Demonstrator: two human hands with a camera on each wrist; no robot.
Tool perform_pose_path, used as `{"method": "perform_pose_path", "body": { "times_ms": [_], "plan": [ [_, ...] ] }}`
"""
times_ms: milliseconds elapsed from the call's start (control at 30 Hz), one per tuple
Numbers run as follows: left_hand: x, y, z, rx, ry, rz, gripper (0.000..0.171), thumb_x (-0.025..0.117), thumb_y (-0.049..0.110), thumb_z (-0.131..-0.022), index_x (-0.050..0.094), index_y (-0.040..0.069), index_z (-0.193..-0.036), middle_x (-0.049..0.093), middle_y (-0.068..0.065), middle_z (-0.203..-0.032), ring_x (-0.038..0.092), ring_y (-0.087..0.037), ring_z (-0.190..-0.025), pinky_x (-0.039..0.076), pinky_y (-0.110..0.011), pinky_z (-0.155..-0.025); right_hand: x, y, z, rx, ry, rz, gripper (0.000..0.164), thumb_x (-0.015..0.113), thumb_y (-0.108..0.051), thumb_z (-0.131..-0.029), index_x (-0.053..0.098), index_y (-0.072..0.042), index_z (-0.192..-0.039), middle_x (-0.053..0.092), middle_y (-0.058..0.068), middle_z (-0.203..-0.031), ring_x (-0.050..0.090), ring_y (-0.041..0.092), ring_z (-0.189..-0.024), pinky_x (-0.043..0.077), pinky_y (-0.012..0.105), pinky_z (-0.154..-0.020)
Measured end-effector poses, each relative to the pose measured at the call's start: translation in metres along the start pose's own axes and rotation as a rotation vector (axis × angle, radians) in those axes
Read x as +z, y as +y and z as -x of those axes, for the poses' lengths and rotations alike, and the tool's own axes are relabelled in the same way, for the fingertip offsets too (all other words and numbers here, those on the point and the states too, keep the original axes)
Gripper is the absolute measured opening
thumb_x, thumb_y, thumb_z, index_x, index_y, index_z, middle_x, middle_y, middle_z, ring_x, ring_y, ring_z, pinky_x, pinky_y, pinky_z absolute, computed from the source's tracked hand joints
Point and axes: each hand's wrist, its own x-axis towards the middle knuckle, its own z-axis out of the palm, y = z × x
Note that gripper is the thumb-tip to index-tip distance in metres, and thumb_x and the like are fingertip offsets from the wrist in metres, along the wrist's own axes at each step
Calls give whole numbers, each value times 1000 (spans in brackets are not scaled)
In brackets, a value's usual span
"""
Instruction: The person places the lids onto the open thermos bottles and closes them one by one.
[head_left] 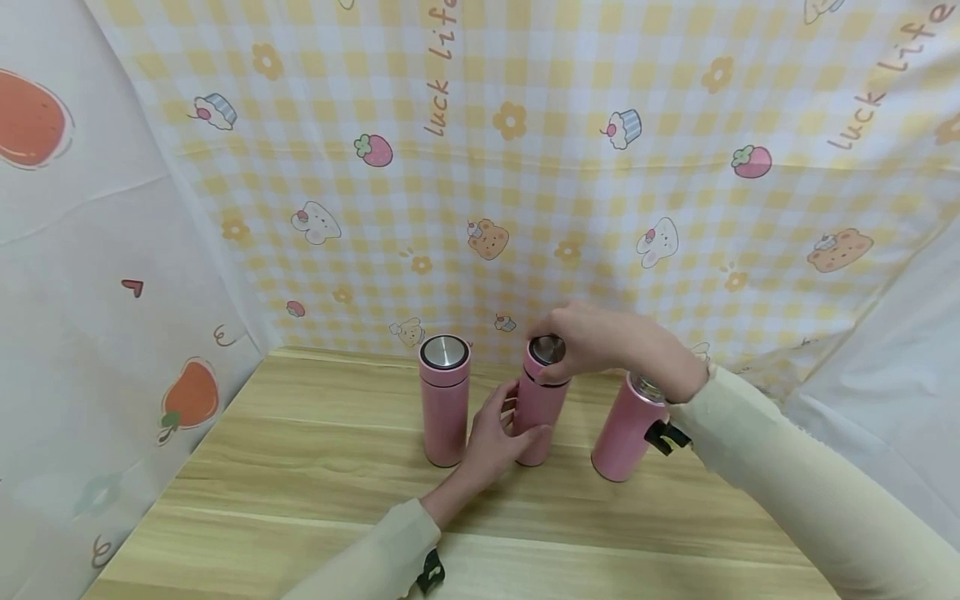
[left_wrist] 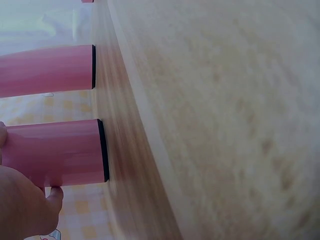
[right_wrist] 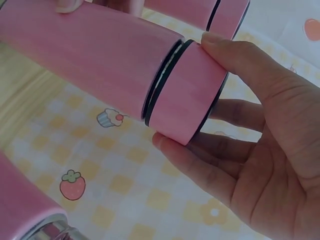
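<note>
Three pink vacuum flasks stand on a wooden table. My left hand [head_left: 495,442] grips the body of the middle flask [head_left: 534,417], fingers on its left side and thumb across the front. From above, my right hand [head_left: 600,337] holds that flask's lid [right_wrist: 187,92] between thumb and fingers. In the right wrist view a thin gap shows between the lid's black ring and the body. To the left stands a flask with its steel-topped lid [head_left: 445,353] on. The right flask [head_left: 621,437] has no lid on and its steel neck [head_left: 647,387] shows, partly behind my right wrist.
A yellow checked cloth [head_left: 420,192] hangs behind the flasks, and a white printed cloth [head_left: 97,250] hangs at the left. The wooden table [head_left: 300,467] stretches in front of the flasks. At the left wrist view's top edge is a small pink piece [left_wrist: 87,1], mostly cut off.
</note>
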Motion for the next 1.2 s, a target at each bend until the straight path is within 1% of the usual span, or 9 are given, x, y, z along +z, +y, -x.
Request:
{"method": "perform_pose_path", "body": {
  "times_ms": [233, 400, 500, 600, 700, 800, 967, 1000, 1200],
  "plan": [
    [0, 1, 1, 11, 4, -3, 70, 84, 18, -88, 47, 9, -147, 52, -5, -139, 53, -24, -124, 46, -39, -104, 4, -2, 1, 4, 47, 9, 19, 83, -19, -80, 69, -10, -91, 60, -6, -74, 53, 7, -62, 49, 26, -57],
    [0, 1, 2, 11, 2, 5, 69, 84, 19, -88, 48, 10, -147, 52, -5, -139, 53, -24, -124, 45, -39, -104, 7, -4, 1, 13, 84, 47, 17, 81, -21, -82, 67, -11, -83, 54, -7, -66, 46, 5, -55, 41, 24, -51],
    [0, 2, 2, 11, 5, 9, 69, 84, 19, -88, 48, 11, -146, 52, -5, -139, 53, -24, -124, 45, -39, -104, 8, -6, 1, 27, 114, 83, 24, 82, -27, -82, 64, -12, -77, 47, -8, -61, 40, 5, -51, 35, 23, -48],
    [1, 2, 2, 13, 11, 11, 69, 84, 19, -87, 49, 11, -146, 52, -5, -139, 53, -24, -124, 45, -40, -104, 10, -7, 1, 50, 139, 124, 34, 84, -32, -82, 59, -11, -73, 39, -8, -58, 35, 5, -50, 30, 23, -47],
    [2, 2, 2, 13, 17, 18, 69, 84, 16, -87, 48, 11, -146, 52, -7, -139, 54, -27, -124, 46, -43, -104, 11, -9, 1, 72, 159, 156, 40, 85, -36, -82, 55, -11, -70, 35, -9, -57, 33, 5, -49, 28, 23, -46],
    [3, 2, 1, 13, 24, 28, 70, 84, 12, -86, 48, 9, -146, 51, -9, -140, 54, -30, -125, 46, -46, -104, 12, -10, 1, 85, 168, 161, 44, 84, -38, -82, 53, -11, -69, 32, -9, -57, 31, 5, -49, 26, 23, -46],
    [1, 3, 1, 10, 22, 13, 68, 85, 15, -86, 49, 11, -145, 52, -7, -139, 54, -27, -124, 46, -43, -103, 13, -10, 1, 81, 172, 163, 44, 83, -38, -84, 53, -10, -70, 31, -8, -59, 30, 5, -50, 25, 23, -47],
    [0, 8, 2, 9, 21, 12, 67, 84, 14, -87, 50, 9, -144, 53, -8, -139, 54, -28, -124, 46, -44, -103, 13, -10, 1, 77, 173, 165, 44, 83, -38, -84, 53, -9, -71, 31, -8, -59, 30, 6, -50, 25, 23, -47],
    [0, 9, 1, -3, 17, 21, 68, 84, 9, -86, 49, 8, -145, 51, -9, -140, 53, -30, -125, 45, -46, -104, 13, -9, 2, 60, 173, 172, 42, 82, -39, -85, 55, -9, -74, 37, -7, -60, 34, 6, -50, 29, 23, -47]
  ]
}}
